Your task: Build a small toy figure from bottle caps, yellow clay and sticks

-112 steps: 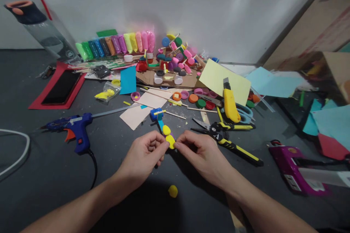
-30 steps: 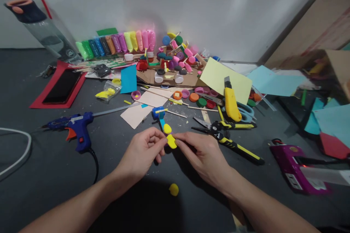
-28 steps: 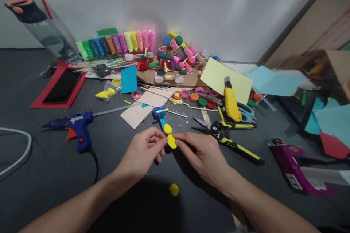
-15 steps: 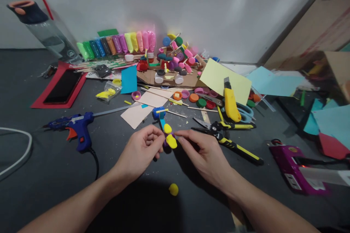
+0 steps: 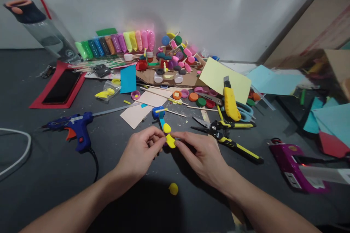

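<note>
Head view: right hand point(image 5: 203, 149), apart moments ago, now pinches lower yellow piece point(image 5: 171, 141) at right.
Left hand point(image 5: 143, 148) seemingly pinches left edge, contact partly hidden; two-handed work likely resumed.

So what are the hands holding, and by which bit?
The lower yellow lump, by opposite edges: left hand one side, right hand the other. Any grip underneath is hidden.

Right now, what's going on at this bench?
A person's left hand and right hand have their fingertips at the lower yellow clay-like piece, one from each side. A smaller yellow piece sits just beyond it. A loose yellow lump lies nearer the person; the blue glue gun lies off to the left.
</note>
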`<state>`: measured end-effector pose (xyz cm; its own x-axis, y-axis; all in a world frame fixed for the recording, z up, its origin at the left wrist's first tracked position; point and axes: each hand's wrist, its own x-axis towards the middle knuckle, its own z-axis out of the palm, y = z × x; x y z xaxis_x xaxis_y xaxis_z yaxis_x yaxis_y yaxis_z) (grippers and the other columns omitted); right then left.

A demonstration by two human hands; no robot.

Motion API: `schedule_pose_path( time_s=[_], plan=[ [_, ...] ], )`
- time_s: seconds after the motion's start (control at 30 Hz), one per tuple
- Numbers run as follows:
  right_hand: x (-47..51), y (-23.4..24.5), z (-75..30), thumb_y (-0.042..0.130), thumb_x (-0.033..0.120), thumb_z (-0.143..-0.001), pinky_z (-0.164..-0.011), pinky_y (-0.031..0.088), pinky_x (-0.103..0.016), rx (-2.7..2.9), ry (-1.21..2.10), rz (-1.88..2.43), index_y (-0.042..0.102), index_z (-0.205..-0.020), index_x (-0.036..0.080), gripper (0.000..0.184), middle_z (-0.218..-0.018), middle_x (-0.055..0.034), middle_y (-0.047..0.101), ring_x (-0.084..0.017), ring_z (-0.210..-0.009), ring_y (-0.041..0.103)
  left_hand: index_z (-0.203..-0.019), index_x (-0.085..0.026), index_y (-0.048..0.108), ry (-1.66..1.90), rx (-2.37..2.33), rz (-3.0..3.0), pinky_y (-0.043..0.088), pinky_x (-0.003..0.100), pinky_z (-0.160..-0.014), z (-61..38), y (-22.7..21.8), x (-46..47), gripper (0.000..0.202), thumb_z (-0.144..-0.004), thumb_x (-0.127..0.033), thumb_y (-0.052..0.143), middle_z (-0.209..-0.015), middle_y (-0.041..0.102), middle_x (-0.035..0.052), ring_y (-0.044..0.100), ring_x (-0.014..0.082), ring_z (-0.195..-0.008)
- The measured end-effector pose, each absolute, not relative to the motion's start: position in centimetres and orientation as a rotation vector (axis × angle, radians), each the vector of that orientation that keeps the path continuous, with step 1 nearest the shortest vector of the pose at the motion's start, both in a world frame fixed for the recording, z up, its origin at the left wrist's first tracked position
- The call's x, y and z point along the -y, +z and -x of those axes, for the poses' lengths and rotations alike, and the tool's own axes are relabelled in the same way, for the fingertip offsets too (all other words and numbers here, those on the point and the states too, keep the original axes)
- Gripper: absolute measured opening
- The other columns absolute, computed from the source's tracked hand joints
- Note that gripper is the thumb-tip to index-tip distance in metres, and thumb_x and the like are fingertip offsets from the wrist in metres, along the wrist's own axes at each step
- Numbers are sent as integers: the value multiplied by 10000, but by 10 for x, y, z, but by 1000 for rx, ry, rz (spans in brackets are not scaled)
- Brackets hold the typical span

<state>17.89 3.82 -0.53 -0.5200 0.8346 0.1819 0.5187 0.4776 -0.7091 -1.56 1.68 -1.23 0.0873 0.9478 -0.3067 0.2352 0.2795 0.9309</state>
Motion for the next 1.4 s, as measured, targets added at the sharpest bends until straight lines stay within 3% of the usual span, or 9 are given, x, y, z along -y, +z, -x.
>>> schedule_pose_path(
  time_s=[0.23,0.4,0.6,1.03,1.4],
  plan=[
    [-41,-6,-180,552,211,-979,-716,510,-234,2212,763,1118,690,-1170,220,235,-927,-32,772,-143,-787,709,-862,-194,655,818,-1453,-1240,376,236,-560,16,-12,-16,168,-886,-354,610,-666,579,-36,490,111,-600],
    [-40,-5,-179,575,208,-960,-682,505,-231,2234,750,1093,707,-1130,214,215,-801,-25,743,-142,-695,675,-874,-192,660,854,-1453,-1226,391,230,-593,15,-8,-14,130,-875,-315,617,-703,605,-27,503,110,-633],
    [-39,-2,-179,596,280,-963,-637,480,-223,2243,753,1092,708,-1130,185,223,-722,-12,701,-128,-606,614,-896,-180,641,867,-1416,-1123,376,214,-537,12,-11,-16,158,-862,-331,612,-647,543,-54,467,92,-569],
    [-42,-3,-177,647,302,-931,-557,400,-206,2284,839,1109,683,-1142,222,229,-706,22,660,-112,-586,569,-937,-161,654,844,-1355,-1069,380,213,-535,13,-10,-17,175,-862,-316,627,-625,532,-60,471,83,-552],
    [-42,-6,-175,628,303,-941,-564,393,-211,2309,863,1108,648,-1119,211,201,-697,32,630,-113,-586,552,-870,-159,652,862,-1340,-1068,390,216,-522,13,-8,-20,172,-852,-330,635,-588,526,-63,486,86,-524]
  ],
)
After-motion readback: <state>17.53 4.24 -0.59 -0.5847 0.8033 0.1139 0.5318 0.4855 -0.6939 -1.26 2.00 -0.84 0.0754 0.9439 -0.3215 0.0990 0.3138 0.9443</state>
